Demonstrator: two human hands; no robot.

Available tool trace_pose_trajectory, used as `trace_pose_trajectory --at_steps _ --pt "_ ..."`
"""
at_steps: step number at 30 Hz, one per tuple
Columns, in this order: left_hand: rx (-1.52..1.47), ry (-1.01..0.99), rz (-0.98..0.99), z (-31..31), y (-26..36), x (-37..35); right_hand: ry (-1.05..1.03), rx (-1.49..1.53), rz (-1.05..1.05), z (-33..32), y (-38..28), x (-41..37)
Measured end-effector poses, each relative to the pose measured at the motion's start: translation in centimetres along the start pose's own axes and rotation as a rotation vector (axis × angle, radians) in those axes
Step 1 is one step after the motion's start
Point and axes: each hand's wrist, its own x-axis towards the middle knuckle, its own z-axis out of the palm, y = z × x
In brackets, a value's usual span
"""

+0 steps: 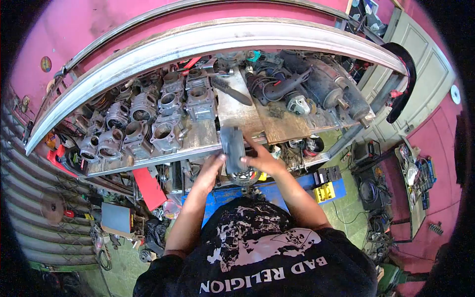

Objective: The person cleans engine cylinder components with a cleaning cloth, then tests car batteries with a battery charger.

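Between my hands, at the front edge of the workbench [203, 132], is a dark grey, rectangular box-like piece [233, 148], slightly blurred. My right hand [263, 159] grips its right side, with the thumb on the near face and the fingers behind. Along its lower left side lies my left hand [212, 171], closed against the edge, its fingertips partly hidden. Just below the piece shows a round dark part [243, 177] with coloured marks. A brush with dark bristles [231, 90] rests on the bench beyond my hands.
Several metal engine cylinders [167, 131] stand on the bench's left half. Power tools [277, 89] and a dark muffler [326, 91] lie to the right. A pale curved rail [222, 35] crosses above the bench. Below are a blue surface [215, 198] and a yellow block [324, 192].
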Motion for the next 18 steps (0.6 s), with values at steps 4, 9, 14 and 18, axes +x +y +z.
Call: trace_pose_trajectory --at_steps 4,9,14,18 --pt "0.126 -0.21 -0.023 -0.1 -1.6 -1.5 -0.074 -0.093 -0.064 0.8 1.6 -4.1" --pt "0.45 -0.23 0.301 0.2 -0.9 -1.1 -0.101 -0.048 -0.188 0.1 0.7 -5.0" --pt "1.06 -0.152 0.702 3.4 10.4 0.0 0.072 -0.953 -0.238 -3.3 -8.7 -1.8" --pt "1.201 -0.066 0.938 4.3 13.2 5.2 0.158 -0.973 -0.387 -6.8 -9.1 4.6"
